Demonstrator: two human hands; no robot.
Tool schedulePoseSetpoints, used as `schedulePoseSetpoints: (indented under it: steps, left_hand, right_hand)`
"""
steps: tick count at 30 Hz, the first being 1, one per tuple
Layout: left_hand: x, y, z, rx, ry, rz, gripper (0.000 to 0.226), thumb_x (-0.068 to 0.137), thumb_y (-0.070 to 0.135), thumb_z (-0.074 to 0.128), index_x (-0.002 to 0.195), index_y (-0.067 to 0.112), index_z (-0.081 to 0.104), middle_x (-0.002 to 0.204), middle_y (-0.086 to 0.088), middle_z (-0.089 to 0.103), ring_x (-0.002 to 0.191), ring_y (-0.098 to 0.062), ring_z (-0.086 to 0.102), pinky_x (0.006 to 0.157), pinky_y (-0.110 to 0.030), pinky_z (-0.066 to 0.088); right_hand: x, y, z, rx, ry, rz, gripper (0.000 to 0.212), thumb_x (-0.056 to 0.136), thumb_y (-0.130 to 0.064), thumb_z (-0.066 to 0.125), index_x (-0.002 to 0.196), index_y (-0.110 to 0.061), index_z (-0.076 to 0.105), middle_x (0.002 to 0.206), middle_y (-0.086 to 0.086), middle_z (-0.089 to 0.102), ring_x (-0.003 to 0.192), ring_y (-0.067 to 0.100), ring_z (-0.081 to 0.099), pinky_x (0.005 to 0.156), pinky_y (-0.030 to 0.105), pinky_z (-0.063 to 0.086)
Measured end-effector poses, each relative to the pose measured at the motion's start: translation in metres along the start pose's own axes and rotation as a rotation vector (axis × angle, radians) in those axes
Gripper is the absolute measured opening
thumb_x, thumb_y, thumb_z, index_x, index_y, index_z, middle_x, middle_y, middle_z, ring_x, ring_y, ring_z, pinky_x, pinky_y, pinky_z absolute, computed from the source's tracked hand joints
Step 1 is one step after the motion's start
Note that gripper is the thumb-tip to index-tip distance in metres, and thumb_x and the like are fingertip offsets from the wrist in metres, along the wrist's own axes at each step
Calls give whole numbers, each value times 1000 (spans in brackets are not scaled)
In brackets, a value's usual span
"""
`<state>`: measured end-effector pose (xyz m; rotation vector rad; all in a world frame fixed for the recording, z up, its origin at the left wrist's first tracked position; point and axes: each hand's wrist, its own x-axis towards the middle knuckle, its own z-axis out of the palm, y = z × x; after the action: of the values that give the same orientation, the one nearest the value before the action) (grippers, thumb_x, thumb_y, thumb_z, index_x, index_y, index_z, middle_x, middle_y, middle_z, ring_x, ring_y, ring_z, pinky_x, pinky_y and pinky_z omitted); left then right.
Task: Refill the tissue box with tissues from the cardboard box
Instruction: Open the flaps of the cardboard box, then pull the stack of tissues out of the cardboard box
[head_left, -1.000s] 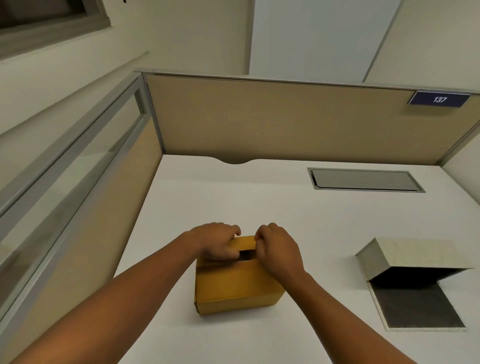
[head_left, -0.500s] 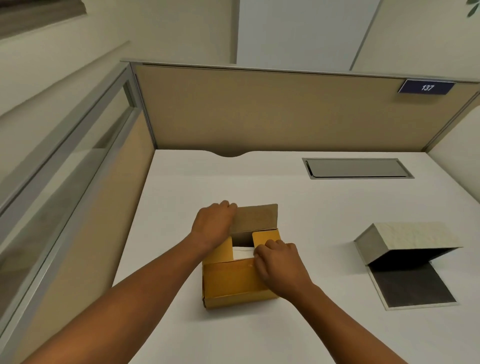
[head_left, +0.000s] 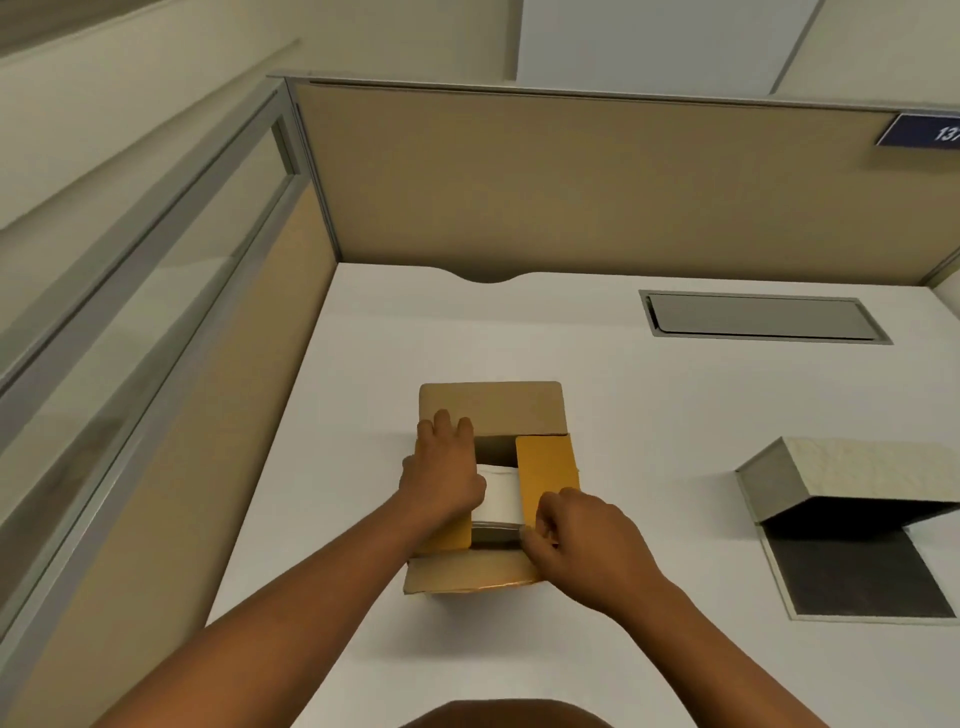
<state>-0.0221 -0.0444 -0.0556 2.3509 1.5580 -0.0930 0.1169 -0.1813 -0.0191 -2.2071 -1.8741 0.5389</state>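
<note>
While our left hand (head_left: 445, 470) lies flat on the cardboard box (head_left: 491, 483), fingers spread, our right hand (head_left: 576, 540) pinches its near flap. White tissues (head_left: 500, 493) show inside. The tissue box (head_left: 852, 488) sits open, well apart on the surface (head_left: 649, 415).

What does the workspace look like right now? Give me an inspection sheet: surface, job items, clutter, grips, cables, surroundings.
Surface: white desk, bare apart from the two boxes.
Job's things: cardboard box in front of the person, far and near flaps folded out, right inner flap partly over the opening; white tissues show inside. Tissue box to the right, lid propped open, dark inside, no tissues seen in it.
Clutter: nothing seen.
Grips: left hand lies on the box's left inner flap; right hand pinches at the near right corner of the opening, what it holds is hidden.
Cables: nothing seen; a closed cable hatch sits in the desk.
Surroundings: tan partition with a number plate.
</note>
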Motion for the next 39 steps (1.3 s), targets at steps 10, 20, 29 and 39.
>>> schedulePoseSetpoints:
  steps: [10, 20, 29, 39]
  left_hand:
    - [-15, -66, -31, -717, -1, -204, 56, 99, 15, 49, 151, 27, 31, 156, -8, 36, 134, -29, 44, 93, -33, 44]
    - [-30, -82, -25, -100, 274, -65, 73, 83, 6, 69, 148, 18, 38, 153, -14, 36, 140, -33, 30, 108, -45, 37]
    - [1, -24, -27, 306, 50, 463, 32, 93, 18, 57, 124, 20, 62, 117, -3, 63, 101, -22, 57, 81, -36, 53]
    - [53, 12, -12, 161, -540, 297, 74, 93, 64, 43, 150, 18, 37, 155, -4, 42, 138, -25, 42, 111, -40, 37]
  right_hand:
    - [22, 6, 25, -173, -24, 254, 74, 72, -66, 59, 125, -19, 37, 123, 8, 45, 103, 27, 53, 69, 34, 49]
    - [11, 43, -17, 399, 90, 343, 26, 93, -27, 51, 115, -17, 59, 88, -3, 67, 73, 14, 63, 61, 30, 52]
    - [-9, 84, -6, 921, 61, 539, 17, 98, -17, 46, 110, -20, 58, 109, 8, 66, 91, 28, 68, 69, 36, 61]
    - [-9, 103, 5, 1051, -41, 590, 22, 103, -24, 46, 122, -17, 53, 107, 11, 69, 76, 22, 76, 62, 27, 58]
